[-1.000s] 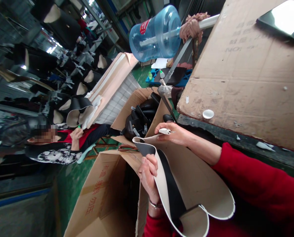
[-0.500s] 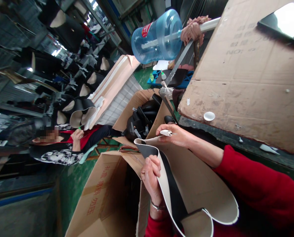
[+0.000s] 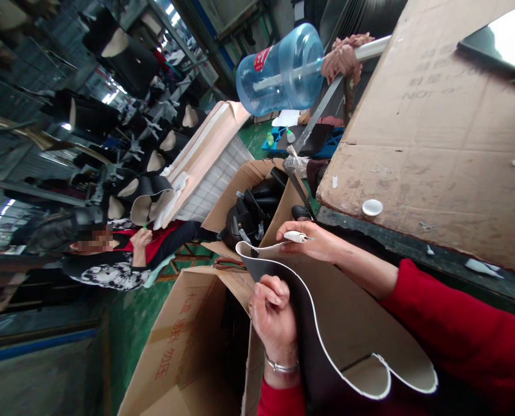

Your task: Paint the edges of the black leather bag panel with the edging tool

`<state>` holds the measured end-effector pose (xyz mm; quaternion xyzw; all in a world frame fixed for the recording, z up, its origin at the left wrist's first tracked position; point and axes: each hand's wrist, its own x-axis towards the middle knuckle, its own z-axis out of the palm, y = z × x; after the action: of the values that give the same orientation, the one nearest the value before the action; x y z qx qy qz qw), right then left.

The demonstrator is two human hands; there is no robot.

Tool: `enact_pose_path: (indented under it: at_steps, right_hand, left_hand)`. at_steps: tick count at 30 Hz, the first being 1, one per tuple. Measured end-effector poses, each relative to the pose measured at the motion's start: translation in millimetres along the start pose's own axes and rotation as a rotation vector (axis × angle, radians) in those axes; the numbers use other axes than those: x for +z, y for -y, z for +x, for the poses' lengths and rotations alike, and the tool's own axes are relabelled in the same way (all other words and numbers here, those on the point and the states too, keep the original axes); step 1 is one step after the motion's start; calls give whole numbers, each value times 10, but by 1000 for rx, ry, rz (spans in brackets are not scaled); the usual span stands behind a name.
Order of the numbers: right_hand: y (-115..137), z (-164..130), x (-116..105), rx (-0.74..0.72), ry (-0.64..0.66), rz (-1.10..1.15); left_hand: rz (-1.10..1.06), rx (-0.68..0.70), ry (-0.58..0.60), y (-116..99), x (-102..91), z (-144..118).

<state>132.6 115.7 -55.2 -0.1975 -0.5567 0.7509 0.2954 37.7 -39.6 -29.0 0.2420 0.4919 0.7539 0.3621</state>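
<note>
A bag panel [image 3: 353,306], black on one face and pale on the other, stands curved in front of me. Its far edge bends at a small dark tab, and its near edge curls over. My right hand [image 3: 312,242] is closed around a slim, white-wrapped tool with a thin pointed end [image 3: 295,236]. Its fingertips are at the panel's upper edge. My left hand [image 3: 272,309], with a metal bracelet at the wrist, is a fist against the panel's black face. Whatever may be inside that fist is hidden.
An open cardboard box [image 3: 175,335] stands below left, another box with black bags [image 3: 249,211] beyond it. A cardboard-covered table [image 3: 448,156] carries a white cap [image 3: 372,207] and a dark tablet-like device [image 3: 500,46]. A blue water jug [image 3: 279,72] hangs near a post. A co-worker [image 3: 123,254] sits opposite.
My left hand has come off the panel's edge and now sits closed against the black face. The panel has swung so more black shows. My right hand stays by the edge.
</note>
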Motion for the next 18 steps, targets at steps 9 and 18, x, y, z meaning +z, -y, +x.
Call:
enact_pose_path:
  at_steps: [9,18]
  right_hand:
    - [48,-9,12,16,2,141]
    - [145,-136,24,100,69,321]
  left_hand:
    - [471,366,-391,-129,-464,374]
    - [599,-271,377,-473,-1147,508]
